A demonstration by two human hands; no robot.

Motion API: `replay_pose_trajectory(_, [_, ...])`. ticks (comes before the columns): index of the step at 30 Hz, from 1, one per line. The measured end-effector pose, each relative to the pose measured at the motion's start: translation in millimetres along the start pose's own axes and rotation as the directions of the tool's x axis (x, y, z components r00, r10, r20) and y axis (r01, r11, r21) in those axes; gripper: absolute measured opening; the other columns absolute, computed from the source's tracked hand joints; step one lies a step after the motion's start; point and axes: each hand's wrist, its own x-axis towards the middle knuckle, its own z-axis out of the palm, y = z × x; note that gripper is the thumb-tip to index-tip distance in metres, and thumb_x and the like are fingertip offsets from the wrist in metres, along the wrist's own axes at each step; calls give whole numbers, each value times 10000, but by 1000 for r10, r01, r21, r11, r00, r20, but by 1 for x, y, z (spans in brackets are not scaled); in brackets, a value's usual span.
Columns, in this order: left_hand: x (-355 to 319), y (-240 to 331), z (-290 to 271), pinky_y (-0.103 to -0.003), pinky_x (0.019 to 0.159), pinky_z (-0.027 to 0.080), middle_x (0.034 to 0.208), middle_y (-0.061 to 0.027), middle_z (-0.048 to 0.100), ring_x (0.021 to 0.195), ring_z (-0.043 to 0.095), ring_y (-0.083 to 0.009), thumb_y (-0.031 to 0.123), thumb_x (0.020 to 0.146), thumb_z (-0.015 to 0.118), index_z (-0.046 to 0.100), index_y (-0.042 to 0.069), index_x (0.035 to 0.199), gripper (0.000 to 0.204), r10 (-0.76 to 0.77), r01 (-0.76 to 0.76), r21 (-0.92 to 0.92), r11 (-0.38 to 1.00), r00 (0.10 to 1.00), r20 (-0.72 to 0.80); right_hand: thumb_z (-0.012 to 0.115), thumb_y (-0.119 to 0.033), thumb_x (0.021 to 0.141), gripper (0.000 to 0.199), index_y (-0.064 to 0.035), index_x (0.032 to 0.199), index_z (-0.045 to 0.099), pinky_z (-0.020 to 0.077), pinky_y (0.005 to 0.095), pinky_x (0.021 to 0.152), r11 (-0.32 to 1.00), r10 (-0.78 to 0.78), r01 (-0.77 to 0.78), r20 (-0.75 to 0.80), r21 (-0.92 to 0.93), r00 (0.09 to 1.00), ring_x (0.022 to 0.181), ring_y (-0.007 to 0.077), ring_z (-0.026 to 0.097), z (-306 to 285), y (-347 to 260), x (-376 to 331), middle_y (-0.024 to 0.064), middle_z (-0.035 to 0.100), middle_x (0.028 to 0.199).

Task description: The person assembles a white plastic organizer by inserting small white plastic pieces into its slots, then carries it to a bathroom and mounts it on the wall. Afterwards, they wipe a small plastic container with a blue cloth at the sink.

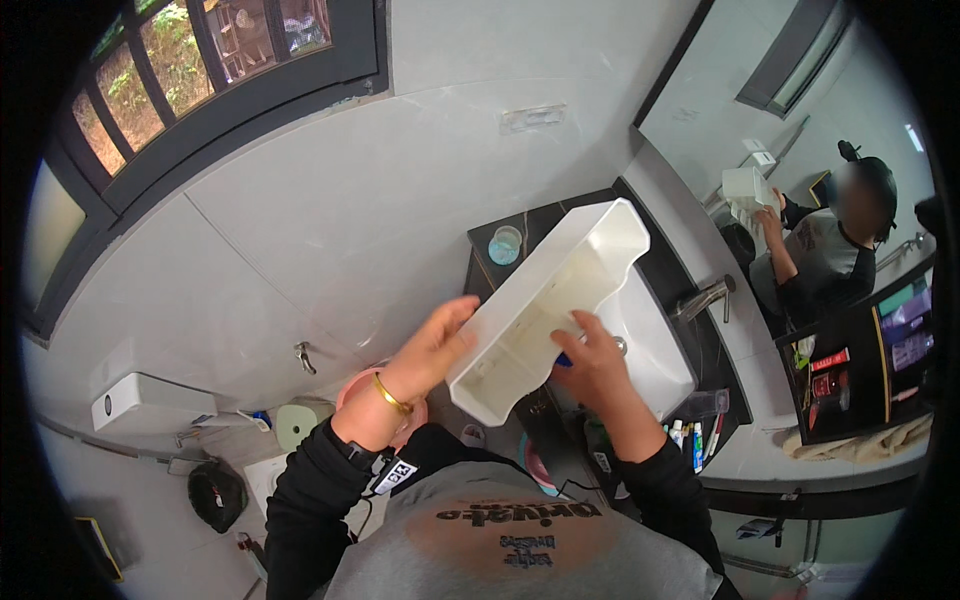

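A long white plastic storage bin [530, 285], with one wavy cut edge, is tilted above the washbasin, its open side toward me. Faint yellowish stains show on its inner wall. My left hand [435, 350], with a gold bangle [391, 394] at its wrist, grips the bin's outer left side. My right hand [597, 368] is closed at the wavy edge, fingers curled toward the inside. A small dark blue thing [563, 359] shows beneath those fingers; most of it is hidden and its kind cannot be told.
Under the bin is a white basin [655, 350] with a metal faucet [706, 298] on a black counter. A clear cup [505, 245] of bluish liquid stands at its far left corner. Tubes [697, 446] lie at the near right. A pink tub [409, 425] sits below.
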Motion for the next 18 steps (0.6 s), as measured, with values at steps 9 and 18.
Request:
replay_pose_trajectory(9, [50, 1, -47, -277, 851, 351, 1096, -23, 584, 1015, 515, -128, 371, 939, 479, 559, 94, 1186, 380, -86, 32, -179, 983, 949, -302, 771, -115, 661, 363, -56, 930, 534, 473, 388, 715, 987, 161, -163, -100, -6, 982, 901, 369, 548, -34, 52, 114, 162, 490, 1027])
replay_pose_trajectory(18, [7, -53, -157, -262, 719, 411, 938, 6, 592, 887, 559, -129, 280, 907, 548, 587, 129, 1052, 212, -287, -17, -506, 862, 808, -514, 762, -162, 716, 319, -16, 924, 571, 481, 343, 654, 974, 218, -224, -141, -25, 966, 760, 245, 582, -13, 112, 216, 144, 522, 938])
